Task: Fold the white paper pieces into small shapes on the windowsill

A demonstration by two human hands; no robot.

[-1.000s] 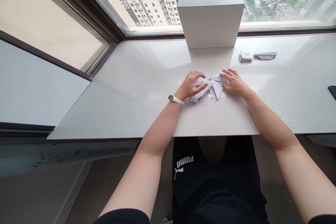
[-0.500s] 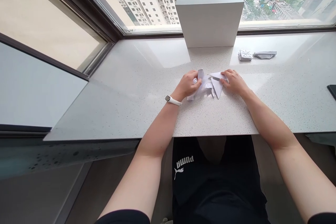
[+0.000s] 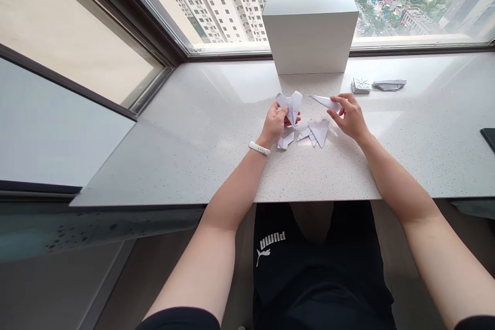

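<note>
My left hand [image 3: 277, 120] pinches a folded white paper piece [image 3: 291, 105] with two rounded lobes spread at its top. In my right hand [image 3: 348, 114] is a slim, pointed folded paper [image 3: 324, 102], its tip aimed left toward the lobed piece. The two papers are apart. On the counter between and below the hands lies a flat folded paper [image 3: 318, 131] with triangular points and narrow strips on its left. Another small folded paper [image 3: 285, 141] rests just under my left hand, which partly hides it.
A large white box [image 3: 309, 41] stands against the window at the back of the speckled counter [image 3: 193, 154]. Right of it lie a square folded paper [image 3: 361, 85] and a long folded paper [image 3: 389, 85]. A dark flat object [image 3: 489, 137] sits at the right edge.
My right hand has lifted the pointed paper off the pile and raised it slightly. My left hand has turned, and its paper now shows upright with two lobes. The view has shifted a little.
</note>
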